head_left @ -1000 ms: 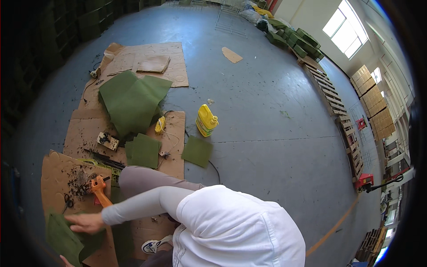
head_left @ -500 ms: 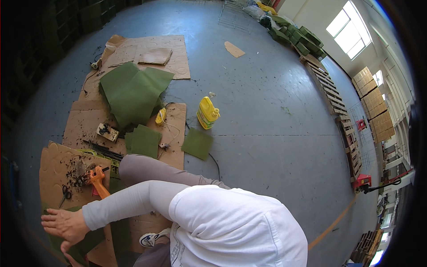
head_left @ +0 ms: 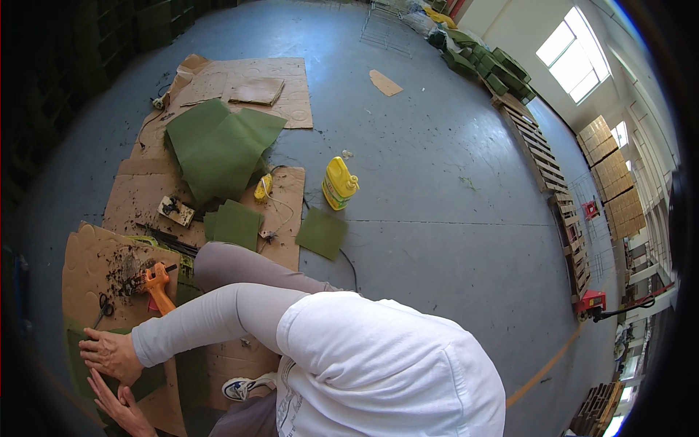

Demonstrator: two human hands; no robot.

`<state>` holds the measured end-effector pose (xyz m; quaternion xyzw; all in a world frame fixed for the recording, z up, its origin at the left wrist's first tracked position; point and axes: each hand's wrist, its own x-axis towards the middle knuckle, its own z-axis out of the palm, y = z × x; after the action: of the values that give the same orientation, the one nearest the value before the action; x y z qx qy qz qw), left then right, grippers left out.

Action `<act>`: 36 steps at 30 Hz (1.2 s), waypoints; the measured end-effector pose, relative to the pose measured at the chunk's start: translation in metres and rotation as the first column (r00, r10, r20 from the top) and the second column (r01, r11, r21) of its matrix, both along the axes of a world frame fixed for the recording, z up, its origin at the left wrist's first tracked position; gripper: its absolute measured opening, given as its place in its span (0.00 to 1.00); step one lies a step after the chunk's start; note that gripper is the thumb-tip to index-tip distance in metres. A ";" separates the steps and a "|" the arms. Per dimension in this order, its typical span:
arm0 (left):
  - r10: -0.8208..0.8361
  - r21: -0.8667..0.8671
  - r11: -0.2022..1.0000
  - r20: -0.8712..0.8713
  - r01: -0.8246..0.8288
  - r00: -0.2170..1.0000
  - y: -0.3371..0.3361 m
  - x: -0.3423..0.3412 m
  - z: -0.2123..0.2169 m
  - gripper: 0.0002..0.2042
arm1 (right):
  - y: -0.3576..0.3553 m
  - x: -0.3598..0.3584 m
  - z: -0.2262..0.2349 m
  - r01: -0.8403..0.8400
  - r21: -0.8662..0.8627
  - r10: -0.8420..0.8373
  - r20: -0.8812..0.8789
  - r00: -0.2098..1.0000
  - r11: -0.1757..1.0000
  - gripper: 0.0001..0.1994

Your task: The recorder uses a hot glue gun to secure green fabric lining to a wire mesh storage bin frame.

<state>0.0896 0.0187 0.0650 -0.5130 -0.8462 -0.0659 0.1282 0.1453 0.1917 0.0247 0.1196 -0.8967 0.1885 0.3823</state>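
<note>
Both my hands lie close together at the lower left, fingers stretched out over dark green sheet material (head_left: 78, 357). My right hand (head_left: 114, 355), at the end of the grey sleeve, is flat with its palm down. Just below it, my left hand (head_left: 120, 409) is also spread, its thumb near the right hand. Neither hand grips anything that I can see. An orange glue gun (head_left: 158, 286) lies beside the right forearm on the cardboard (head_left: 91, 255). Black-handled scissors (head_left: 106, 306) rest just above the right hand. Dark crumbs and smears are scattered near the glue gun.
Ahead are green sheets (head_left: 218, 149), smaller green squares (head_left: 237, 224), a yellow jug (head_left: 338, 183) and a yellow power strip (head_left: 263, 188) with cables. Wooden pallets (head_left: 535, 149) line the right, with a red pallet jack (head_left: 591, 301). Dark green stacks stand far left.
My left hand has come further into view and moved up beside the right hand. My right hand has shifted slightly right and up, its fingers drawn nearer together.
</note>
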 end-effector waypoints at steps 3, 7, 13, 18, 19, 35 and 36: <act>0.026 -0.010 1.000 -0.222 -0.028 0.975 -0.025 0.002 0.005 0.38 | -0.003 0.009 0.022 0.049 0.146 -0.045 -0.028 0.999 0.988 0.52; 0.052 0.208 0.978 -0.125 -0.025 0.991 -0.041 0.008 -0.002 0.28 | 0.007 0.047 0.038 -0.106 -0.071 0.102 -0.059 0.993 0.992 0.47; 0.050 0.336 0.940 0.010 -0.050 0.999 0.023 0.049 0.028 0.30 | 0.091 0.134 -0.104 0.261 -0.916 -0.265 0.182 0.947 0.305 0.13; 0.207 0.349 0.919 -0.036 -0.182 0.978 -0.016 0.034 0.010 0.31 | 0.071 0.103 -0.148 0.630 -0.664 -0.312 0.547 0.776 0.403 0.16; 0.228 0.362 0.909 -0.014 -0.208 0.974 -0.014 0.037 0.008 0.32 | 0.064 0.100 -0.141 0.710 -0.609 -0.254 0.668 0.700 0.355 0.19; 0.030 0.435 0.897 0.113 -0.076 0.993 -0.018 0.033 0.011 0.27 | 0.092 0.097 -0.122 0.333 -0.910 0.182 0.293 0.938 -0.248 0.18; 0.026 0.441 0.895 0.104 -0.070 0.994 -0.020 0.032 0.009 0.26 | 0.089 0.099 -0.117 0.334 -0.911 0.188 0.294 0.937 -0.243 0.18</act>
<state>0.1215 -0.0013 0.0743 -0.4455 -0.8264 -0.2783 0.2028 0.2444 0.2808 -0.0920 -0.3164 -0.4538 0.8127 0.1831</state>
